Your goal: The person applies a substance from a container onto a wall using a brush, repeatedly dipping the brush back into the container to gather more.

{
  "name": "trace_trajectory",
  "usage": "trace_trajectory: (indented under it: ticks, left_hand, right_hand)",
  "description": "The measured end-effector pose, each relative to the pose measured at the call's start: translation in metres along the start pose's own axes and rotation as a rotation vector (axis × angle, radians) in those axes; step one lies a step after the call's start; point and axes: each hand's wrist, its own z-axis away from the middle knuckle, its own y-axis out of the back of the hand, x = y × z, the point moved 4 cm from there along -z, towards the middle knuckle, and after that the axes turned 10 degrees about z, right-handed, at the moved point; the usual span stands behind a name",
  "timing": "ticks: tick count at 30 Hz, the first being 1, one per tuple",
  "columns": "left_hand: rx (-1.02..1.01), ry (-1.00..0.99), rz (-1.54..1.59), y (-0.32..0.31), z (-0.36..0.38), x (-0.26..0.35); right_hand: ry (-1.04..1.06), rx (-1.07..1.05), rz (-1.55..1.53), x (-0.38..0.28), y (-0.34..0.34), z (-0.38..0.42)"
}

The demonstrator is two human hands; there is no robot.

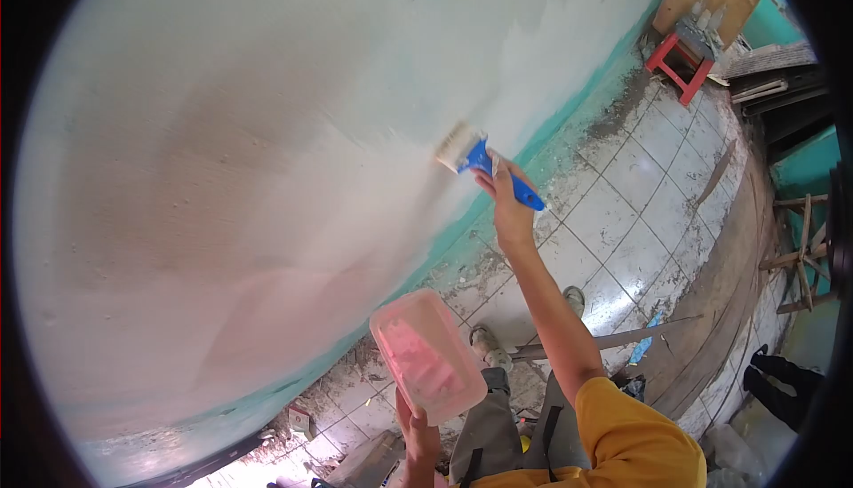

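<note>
My right hand [504, 188] is closed around the blue handle of a wide paintbrush [476, 157]. The brush's pale bristles are at the wall [293, 159], which is whitish with a darker patch and a green strip along its base. Lower down, my left hand [419, 430] grips the near end of a translucent plastic tub [428, 356]. Pinkish-white paint coats the inside of the tub. It is held out from the wall, well below the brush.
Dirty white floor tiles [633, 175] with debris run along the wall's foot. A red stool [682, 66] with things on it stands at the far end. Long boards [711, 319] lie on the right, near a wooden frame [804, 252]. My feet [490, 346] stand among scraps.
</note>
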Motion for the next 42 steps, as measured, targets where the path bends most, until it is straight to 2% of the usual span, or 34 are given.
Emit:
trace_trajectory:
  ticks: [1,4,5,7,9,11,14,17,21,23,26,28,32,33,36,37,39,42]
  left_hand:
    - [-0.001,-0.002,0.002,-0.003,0.0,0.002]
    - [0.034,-0.003,-0.06,-0.01,0.001,0.007]
    - [0.019,-0.016,-0.029,-0.014,0.001,0.008]
    - [0.003,-0.037,0.0,-0.02,0.003,0.012]
    - [-0.027,-0.069,0.0,-0.026,0.004,0.017]
    - [-0.028,-0.093,-0.001,-0.027,0.006,0.02]
    - [-0.031,-0.1,0.037,-0.025,0.009,0.028]
    - [-0.033,-0.08,0.088,-0.032,0.014,0.037]
    - [-0.039,-0.084,0.077,-0.024,0.018,0.044]
    - [-0.044,-0.09,0.096,-0.023,0.016,0.048]
    - [-0.052,-0.104,0.098,-0.02,0.015,0.053]
    - [-0.054,-0.121,0.091,-0.015,0.015,0.057]
    - [-0.104,-0.154,0.067,-0.019,0.014,0.077]
    - [-0.113,-0.163,0.042,-0.021,0.014,0.082]
    - [-0.138,-0.199,-0.045,-0.017,0.008,0.091]
    - [-0.132,-0.2,-0.038,-0.02,0.007,0.097]
    - [-0.122,-0.265,-0.048,-0.028,0.008,0.111]
    - [-0.141,-0.213,-0.063,-0.034,0.008,0.123]
  right_hand:
    - [0.085,-0.044,-0.052,-0.023,-0.008,0.003]
    - [0.093,-0.056,-0.205,-0.024,-0.004,0.003]
    - [0.095,-0.059,-0.209,-0.011,-0.003,0.003]
    - [-0.049,0.018,-0.261,0.047,0.003,0.001]
    - [-0.1,0.049,-0.218,0.107,0.016,0.0]
    - [-0.151,0.074,-0.174,0.125,0.022,0.002]
    - [-0.117,0.115,0.006,0.1,0.019,0.003]
    - [0.014,0.03,0.071,-0.009,-0.021,0.011]
    - [0.114,-0.062,-0.1,-0.131,-0.055,0.04]
    - [0.141,-0.092,-0.161,-0.141,-0.06,0.045]
    - [0.119,-0.093,-0.301,-0.103,-0.058,0.041]
    - [-0.007,0.015,-0.3,-0.038,-0.05,0.043]
    - [-0.122,0.048,-0.124,0.085,-0.01,0.035]
    - [-0.164,0.042,-0.024,0.083,-0.006,0.039]
    - [-0.164,0.042,0.002,0.056,-0.002,0.037]
    - [-0.165,0.036,0.009,0.03,-0.006,0.04]
    - [0.0,-0.048,0.104,-0.05,-0.015,0.063]
    - [0.082,-0.077,0.167,-0.148,-0.021,0.102]
